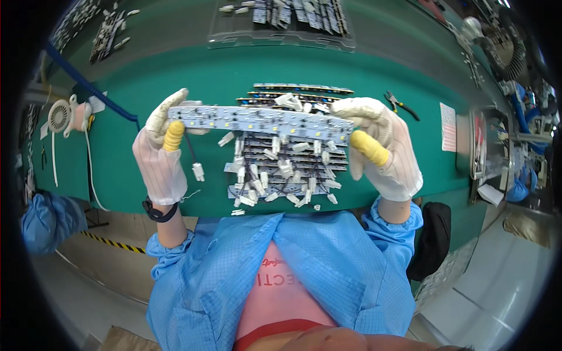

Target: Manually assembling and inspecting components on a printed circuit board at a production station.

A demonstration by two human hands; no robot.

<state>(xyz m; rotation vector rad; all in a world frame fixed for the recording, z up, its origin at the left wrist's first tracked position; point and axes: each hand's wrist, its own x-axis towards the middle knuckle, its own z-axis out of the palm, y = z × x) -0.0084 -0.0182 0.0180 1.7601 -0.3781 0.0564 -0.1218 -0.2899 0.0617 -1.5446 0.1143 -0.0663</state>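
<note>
left hand (159, 161) and right hand (386, 149) grip the led strip (260, 121) at nine and three o'clock; i'd hold it unbent, letting its plug (198, 171) dangle free.

Stacked boards (304, 158) partly hidden behind held strip (263, 120), clear tray (281, 43) cut off above, print on paper (448, 127) unreadably small

Long, flat pale-grey circuit strip (263, 121) mid-frame is dotted with little yellow squares (250, 127). White cloth gloves (401, 161) have faint pinstripes, plus yellow thumb covers (370, 148). Counter's (193, 70) plain green, and the fabric jacket (216, 257) down bottom is blue grid check.
</note>
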